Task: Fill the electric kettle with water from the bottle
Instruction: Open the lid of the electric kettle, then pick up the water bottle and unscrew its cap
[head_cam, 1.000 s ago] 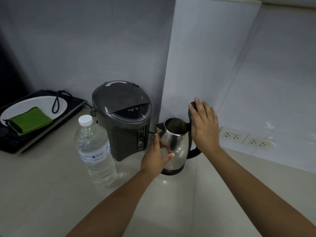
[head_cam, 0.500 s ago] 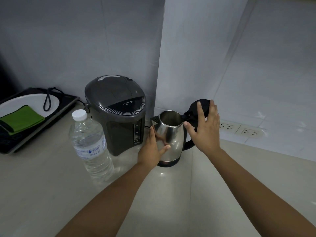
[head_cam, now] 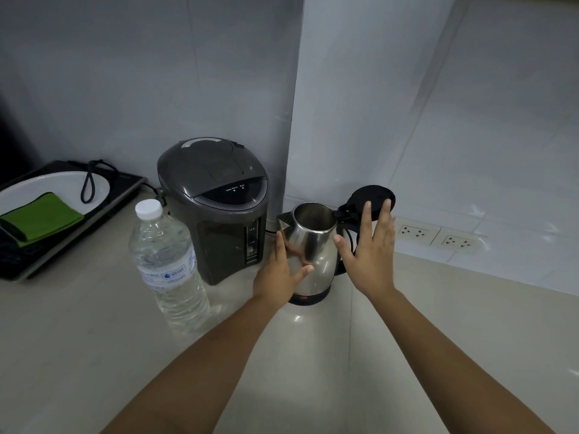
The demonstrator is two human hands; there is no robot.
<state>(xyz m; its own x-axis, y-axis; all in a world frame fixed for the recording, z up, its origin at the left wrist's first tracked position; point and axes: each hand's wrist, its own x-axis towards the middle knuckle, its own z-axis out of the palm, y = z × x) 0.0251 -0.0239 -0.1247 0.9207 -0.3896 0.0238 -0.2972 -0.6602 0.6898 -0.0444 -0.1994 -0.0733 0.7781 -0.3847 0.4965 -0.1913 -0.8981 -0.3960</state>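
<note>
A steel electric kettle point(head_cam: 313, 245) stands on its black base on the counter, mouth uncovered. Its black lid point(head_cam: 372, 197) is swung back on the hinge to the right. My left hand point(head_cam: 282, 270) rests against the kettle's left side, thumb across its front. My right hand point(head_cam: 371, 255) is spread flat beside the kettle's right side, fingertips against the raised lid, covering the handle. A clear water bottle point(head_cam: 166, 261) with a white cap stands upright to the left, capped and untouched.
A grey hot-water dispenser point(head_cam: 216, 208) stands between bottle and kettle. At far left an induction hob point(head_cam: 125, 186) carries a white plate point(head_cam: 56, 186), a green cloth point(head_cam: 40, 217) and a black cord. Two wall sockets point(head_cam: 438, 236) sit at the right. White tiled walls form a corner behind.
The kettle lid has swung from nearly upright to fully back. My right hand has come away from gripping it and now lies flat beside it. The left hand stays on the kettle.
</note>
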